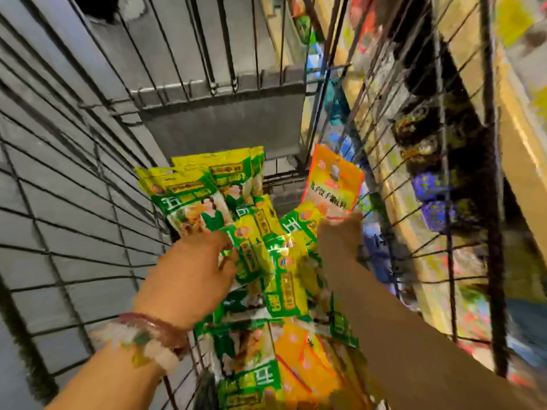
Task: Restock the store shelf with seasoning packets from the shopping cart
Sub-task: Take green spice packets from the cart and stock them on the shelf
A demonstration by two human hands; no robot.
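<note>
We find the right hand (340,235) pinching an orange packet (333,184) above the cart (74,202), left hand (201,261) gripping green packets (254,250); shelving should follow.

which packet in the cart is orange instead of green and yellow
The orange packet held up by the right hand; it stands above the green-and-yellow packets.

The orange seasoning packet (333,184) bore a line of Chinese characters across its middle, too blurred to read with certainty. Several yellow-green seasoning packets (195,199) carried a large white "五"; their smaller print was illegible.
</note>
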